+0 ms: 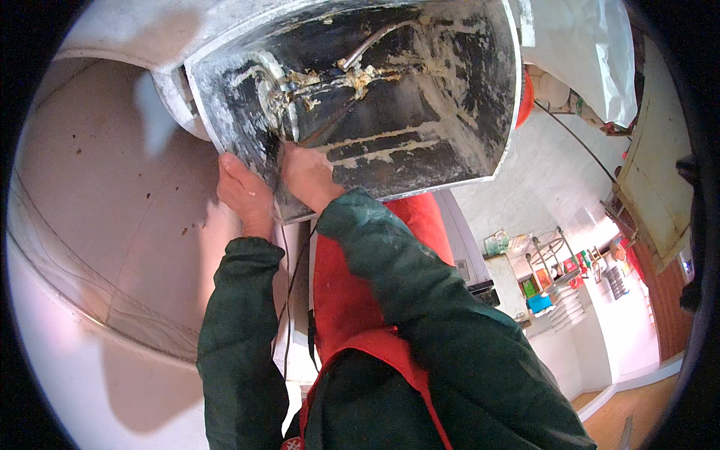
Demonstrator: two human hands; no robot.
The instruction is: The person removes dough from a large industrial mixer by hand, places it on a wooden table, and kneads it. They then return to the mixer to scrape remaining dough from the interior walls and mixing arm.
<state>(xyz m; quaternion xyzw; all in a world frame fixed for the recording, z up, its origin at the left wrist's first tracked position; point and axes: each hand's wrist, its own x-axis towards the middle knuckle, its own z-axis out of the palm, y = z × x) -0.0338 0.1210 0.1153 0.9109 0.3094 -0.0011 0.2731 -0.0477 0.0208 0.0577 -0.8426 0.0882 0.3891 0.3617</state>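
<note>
In front of me a deep metal trough (pixel 388 146), probably a mixer's, is tilted so that its inside faces me. Pale, dried residue coats its dark walls. Across it runs a shaft (pixel 320 84) caked with yellowish lumps, and a curved metal rod (pixel 374 45) stands off the shaft. My left hand (pixel 244 194) grips the trough's left rim. Inside the trough, by its lower left corner, my right hand (pixel 309 171) is curled against the left wall. Whether it holds anything is hidden by the fingers.
A pale round-edged basin or bin (pixel 129 185) spreads out at left, with dark specks inside. Dark cords (pixel 287 304) hang below the trough. A red apron (pixel 349 292) covers my front. To the right, a shelf holds stacked goods (pixel 562 309), and a plastic sheet (pixel 596 62) hangs above.
</note>
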